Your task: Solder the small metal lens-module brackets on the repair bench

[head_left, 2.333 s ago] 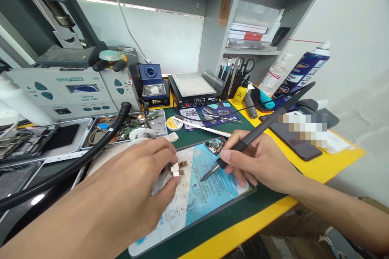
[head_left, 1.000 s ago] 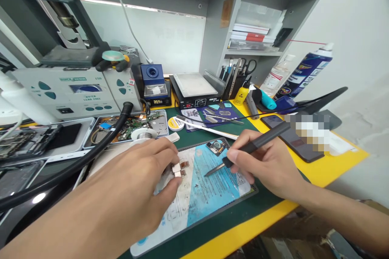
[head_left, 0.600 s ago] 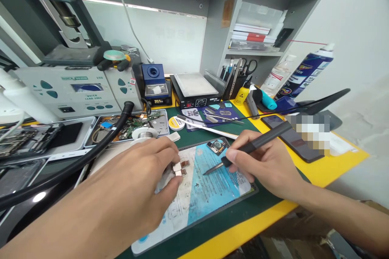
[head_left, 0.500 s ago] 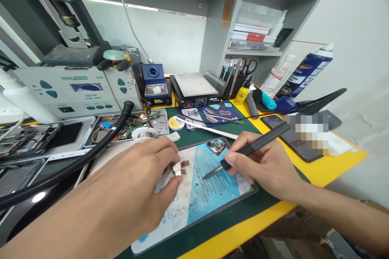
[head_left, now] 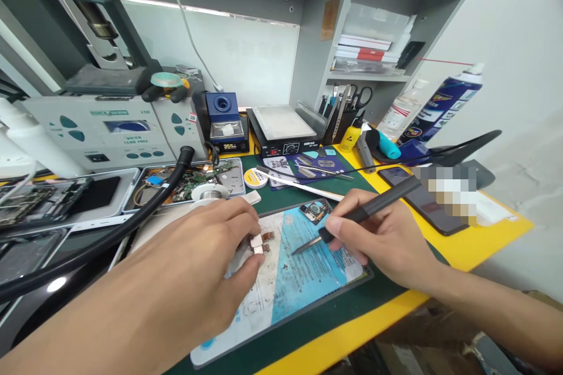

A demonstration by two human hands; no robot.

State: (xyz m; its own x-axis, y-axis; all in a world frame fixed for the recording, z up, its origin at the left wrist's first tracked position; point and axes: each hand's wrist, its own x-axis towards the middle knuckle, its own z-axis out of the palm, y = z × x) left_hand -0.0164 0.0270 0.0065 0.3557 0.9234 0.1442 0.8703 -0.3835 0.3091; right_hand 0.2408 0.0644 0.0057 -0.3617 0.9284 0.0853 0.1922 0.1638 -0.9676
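Between the thumb and fingers of my left hand (head_left: 211, 263) is a small white-topped part with brown flex tabs (head_left: 257, 243), low over the grey-and-blue work mat (head_left: 303, 281). My right hand (head_left: 382, 240) is closed round a black soldering iron (head_left: 365, 211), held like a pen. Its metal tip points down and left over the blue half of the mat, a short way right of the small part and apart from it. A small camera-like module (head_left: 315, 211) lies at the mat's upper edge.
A black hose (head_left: 149, 211) crosses the left side before the rework station (head_left: 127, 129). Behind the mat are a solder spool (head_left: 209, 194), a white-and-yellow tin (head_left: 255, 178) and a hot plate (head_left: 284, 129). A dark phone (head_left: 422, 199) lies at the right.
The soldering iron's tip has shifted very slightly up and left. My left hand and the small part have hardly moved.
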